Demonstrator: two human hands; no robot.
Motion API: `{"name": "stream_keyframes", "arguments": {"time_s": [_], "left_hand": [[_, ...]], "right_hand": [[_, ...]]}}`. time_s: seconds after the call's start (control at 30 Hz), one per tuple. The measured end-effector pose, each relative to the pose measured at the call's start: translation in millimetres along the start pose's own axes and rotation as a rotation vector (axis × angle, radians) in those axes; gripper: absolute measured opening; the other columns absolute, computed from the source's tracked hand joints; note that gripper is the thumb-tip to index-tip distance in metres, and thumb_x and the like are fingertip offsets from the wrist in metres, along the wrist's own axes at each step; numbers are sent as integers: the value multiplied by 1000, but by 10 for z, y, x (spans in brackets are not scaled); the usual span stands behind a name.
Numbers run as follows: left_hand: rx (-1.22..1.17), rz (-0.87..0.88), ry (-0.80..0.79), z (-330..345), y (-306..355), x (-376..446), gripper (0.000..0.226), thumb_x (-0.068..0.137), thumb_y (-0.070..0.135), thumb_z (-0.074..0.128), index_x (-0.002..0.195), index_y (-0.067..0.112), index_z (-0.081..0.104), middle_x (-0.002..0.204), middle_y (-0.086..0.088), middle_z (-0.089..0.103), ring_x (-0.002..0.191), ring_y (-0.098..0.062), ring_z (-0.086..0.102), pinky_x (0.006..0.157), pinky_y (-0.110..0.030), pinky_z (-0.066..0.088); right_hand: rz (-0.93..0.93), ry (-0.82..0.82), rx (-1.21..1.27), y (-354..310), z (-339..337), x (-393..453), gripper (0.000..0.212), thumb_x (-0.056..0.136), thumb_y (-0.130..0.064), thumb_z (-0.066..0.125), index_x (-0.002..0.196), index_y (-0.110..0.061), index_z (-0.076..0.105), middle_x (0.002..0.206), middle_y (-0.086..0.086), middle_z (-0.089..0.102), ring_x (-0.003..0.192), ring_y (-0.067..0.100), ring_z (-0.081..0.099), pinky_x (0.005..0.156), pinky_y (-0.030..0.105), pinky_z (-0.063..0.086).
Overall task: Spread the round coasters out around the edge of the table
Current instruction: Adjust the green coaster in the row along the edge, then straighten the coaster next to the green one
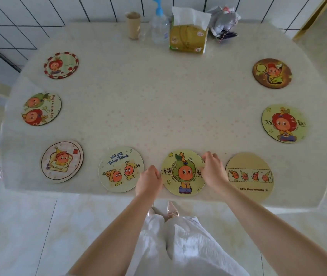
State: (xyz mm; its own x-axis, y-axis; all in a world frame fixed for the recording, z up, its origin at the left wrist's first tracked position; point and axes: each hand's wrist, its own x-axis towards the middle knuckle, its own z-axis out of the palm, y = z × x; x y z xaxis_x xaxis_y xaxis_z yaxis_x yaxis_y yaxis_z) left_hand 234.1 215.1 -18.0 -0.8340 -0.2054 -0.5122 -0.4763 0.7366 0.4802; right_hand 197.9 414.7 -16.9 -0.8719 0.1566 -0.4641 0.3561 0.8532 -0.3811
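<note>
Several round cartoon coasters lie flat around the rim of the pale table [158, 108]. The green-hooded coaster [182, 173] sits at the middle of the near edge. My left hand [148, 181] has its curled fingers at that coaster's left rim, and my right hand [212, 170] curls over its right rim, so both hold it by the edges. Beside it lie the "we are Twinkle" coaster [120, 169] on the left and a tan coaster [250, 176] on the right. More coasters lie along the left side [62, 161] [41, 108] [61, 65] and the right side [284, 123] [272, 73].
At the far edge stand a brown cup [133, 24], a pump bottle [159, 24], a tissue pack [188, 34] and a crumpled bag [225, 21]. A tiled wall is behind. I stand against the near table edge, with tiled floor below.
</note>
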Motion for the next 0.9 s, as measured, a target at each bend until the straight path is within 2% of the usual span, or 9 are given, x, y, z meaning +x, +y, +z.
{"name": "stream_keyframes", "arguments": {"time_s": [0.1,0.17,0.3,0.43,0.53,0.67,0.77,0.83,0.9], "left_hand": [[28,1,16,-66,-16,4,16,89,8,44,86,14,58,81,-3,65,71,-20,62,58,-32,50],[24,-7,43,-158,-63,34,20,88,6,41,88,15,58,81,-2,64,70,-19,60,56,-30,47],[-58,-95,139,-432,-232,119,22,84,9,42,91,19,60,86,-1,64,76,-26,60,57,-29,42],[-180,-138,231,-762,-604,192,16,85,10,53,98,16,61,100,-1,63,88,-24,60,67,-31,49],[-221,-212,268,-996,-934,236,25,86,8,57,110,15,59,111,-1,57,87,-17,55,57,-24,40],[-268,-261,200,-1224,-1285,307,31,86,8,61,116,12,54,114,-6,56,89,-16,51,66,-25,36],[-290,-237,121,-1291,-1407,323,29,85,8,59,115,9,55,112,-9,59,88,-17,51,61,-23,35],[-311,-232,69,-1329,-1452,345,31,84,6,55,115,4,57,106,-14,62,88,-24,55,61,-31,43],[-346,-250,17,-1332,-1455,368,34,82,3,53,116,1,57,96,-13,63,83,-25,57,70,-42,48]], "right_hand": [[-28,49,-111,-163,-15,-59,47,82,7,55,125,-11,48,122,10,50,104,26,52,70,34,52],[-64,18,-79,-323,-21,-82,44,83,5,56,123,-12,51,121,8,52,106,25,51,75,36,54],[-171,-91,37,-738,49,-104,35,85,1,50,118,-13,55,116,5,57,102,21,56,82,36,52],[-219,-169,103,-1208,259,-94,29,86,-1,48,113,-10,57,110,7,58,92,20,55,78,31,47],[-169,-202,113,-1520,488,-96,27,88,-5,52,114,-11,56,111,5,57,88,16,51,73,25,39],[-52,-209,125,-1846,750,-135,32,88,-7,55,119,-9,51,118,7,52,89,17,48,70,24,37],[39,-152,134,-1999,878,-178,41,88,-8,57,127,-6,46,123,11,49,92,18,48,74,28,40],[109,-103,147,-2079,949,-192,41,87,-8,58,126,-4,47,123,14,49,91,19,48,73,28,38],[146,-72,132,-2091,970,-184,34,88,-7,57,120,-2,50,120,15,54,91,20,45,72,29,36]]}}
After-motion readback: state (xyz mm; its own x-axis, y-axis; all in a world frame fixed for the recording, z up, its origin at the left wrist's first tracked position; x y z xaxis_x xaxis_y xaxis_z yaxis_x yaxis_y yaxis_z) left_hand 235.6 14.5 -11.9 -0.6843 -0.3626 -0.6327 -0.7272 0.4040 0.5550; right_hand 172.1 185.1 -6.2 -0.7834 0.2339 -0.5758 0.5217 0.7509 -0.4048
